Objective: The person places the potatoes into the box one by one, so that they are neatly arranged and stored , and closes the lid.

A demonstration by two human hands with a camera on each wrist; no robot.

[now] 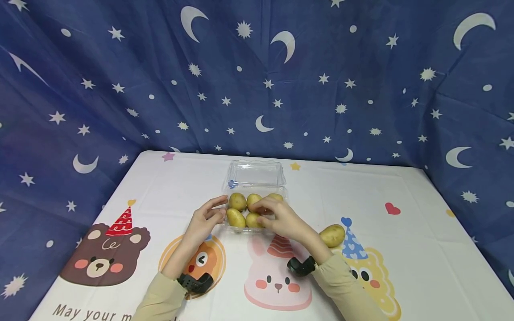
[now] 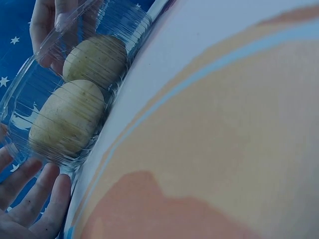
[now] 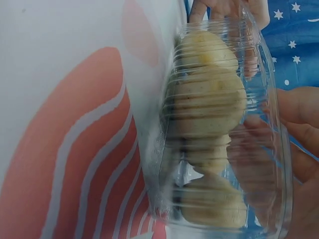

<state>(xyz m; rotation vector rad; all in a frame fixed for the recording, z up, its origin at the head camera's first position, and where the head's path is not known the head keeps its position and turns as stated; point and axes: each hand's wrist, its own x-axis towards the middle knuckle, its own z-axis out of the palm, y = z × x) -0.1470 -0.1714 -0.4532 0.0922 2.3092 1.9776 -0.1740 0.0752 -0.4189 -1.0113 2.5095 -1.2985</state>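
Observation:
Several yellow potatoes [image 1: 236,218] lie in two rows in a clear plastic clamshell box [image 1: 257,189], whose lid [image 1: 257,171] stands folded back. My left hand [image 1: 206,218] is at the box's left side, its fingers spread and relaxed beside the wall. My right hand [image 1: 279,216] reaches over the front right of the box, fingers dipping inside among the potatoes and partly covering them. Through the clear wall in the right wrist view, its fingers [image 3: 256,149] are beside the potatoes [image 3: 212,99], with none in their grip.
One loose potato [image 1: 332,235] lies on the tablecloth to the right, just past my right forearm. The white tablecloth [image 1: 433,249] carries printed cartoon animals. A blue curtain [image 1: 225,89] with moons and stars hangs behind the table's back edge.

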